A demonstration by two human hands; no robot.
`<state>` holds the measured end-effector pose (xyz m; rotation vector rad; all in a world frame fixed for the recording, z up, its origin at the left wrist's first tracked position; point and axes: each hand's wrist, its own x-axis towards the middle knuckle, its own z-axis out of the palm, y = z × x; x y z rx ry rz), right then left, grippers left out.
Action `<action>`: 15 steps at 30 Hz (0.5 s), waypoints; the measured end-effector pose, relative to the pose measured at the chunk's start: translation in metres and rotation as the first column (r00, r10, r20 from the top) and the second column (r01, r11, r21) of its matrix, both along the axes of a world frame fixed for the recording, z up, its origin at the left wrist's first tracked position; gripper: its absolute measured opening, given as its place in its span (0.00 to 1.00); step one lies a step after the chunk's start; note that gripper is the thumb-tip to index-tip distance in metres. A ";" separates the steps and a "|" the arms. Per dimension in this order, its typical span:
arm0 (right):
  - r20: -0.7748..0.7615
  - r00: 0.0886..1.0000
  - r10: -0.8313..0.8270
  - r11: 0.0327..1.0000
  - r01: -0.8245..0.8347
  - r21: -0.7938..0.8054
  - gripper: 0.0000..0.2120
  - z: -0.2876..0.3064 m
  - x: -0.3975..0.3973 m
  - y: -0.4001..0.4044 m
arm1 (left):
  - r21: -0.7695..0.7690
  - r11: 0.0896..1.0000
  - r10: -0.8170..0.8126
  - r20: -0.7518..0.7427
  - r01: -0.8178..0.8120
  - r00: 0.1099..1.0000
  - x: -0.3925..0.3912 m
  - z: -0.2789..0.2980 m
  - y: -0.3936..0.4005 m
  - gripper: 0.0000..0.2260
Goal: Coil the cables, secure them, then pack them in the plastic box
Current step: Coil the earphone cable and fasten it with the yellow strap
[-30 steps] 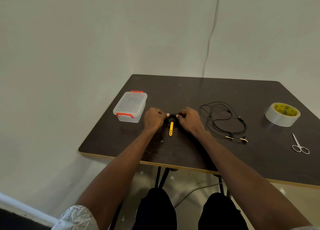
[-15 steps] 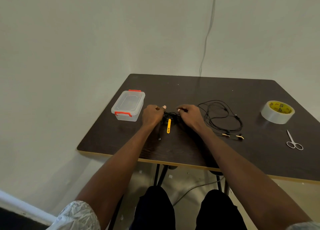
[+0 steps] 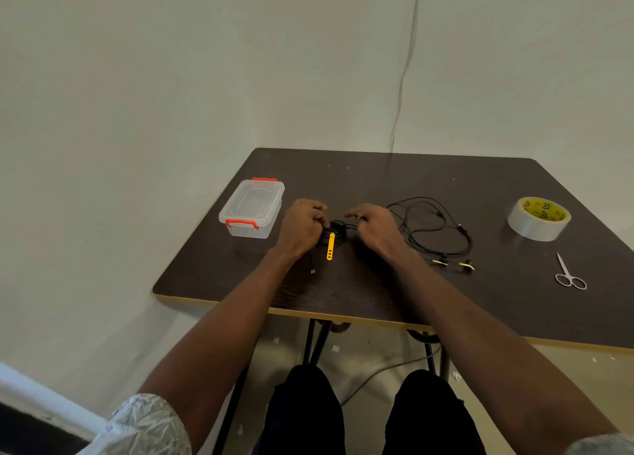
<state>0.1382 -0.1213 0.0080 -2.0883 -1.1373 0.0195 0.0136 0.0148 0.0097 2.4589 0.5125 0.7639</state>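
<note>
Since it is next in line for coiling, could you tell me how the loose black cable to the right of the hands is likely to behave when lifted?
The loose black cable lies in slack, uneven loops, so it is probably floppy and would droop. It looks thin, so likely light. Its gold-tipped plugs may dangle and swing.

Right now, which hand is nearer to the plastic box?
Left. The left hand is just to the right of the plastic box; the right hand is farther right, beyond the coiled cable.
</note>
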 end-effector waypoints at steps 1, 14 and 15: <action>0.024 1.000 0.003 1.000 -0.003 -0.003 0.21 0.000 -0.002 -0.002 | 0.051 0.998 -0.020 -0.022 0.022 1.000 -0.004 -0.001 -0.001 0.14; -0.022 0.991 -0.131 0.990 0.132 0.056 0.20 -0.004 -0.017 -0.014 | 0.081 0.996 0.055 -0.201 -0.040 0.978 -0.029 -0.014 -0.002 0.09; -0.026 0.990 -0.136 0.989 0.137 0.057 0.19 -0.003 -0.017 -0.014 | 0.076 0.996 0.053 -0.187 -0.039 0.981 -0.030 -0.014 -0.002 0.09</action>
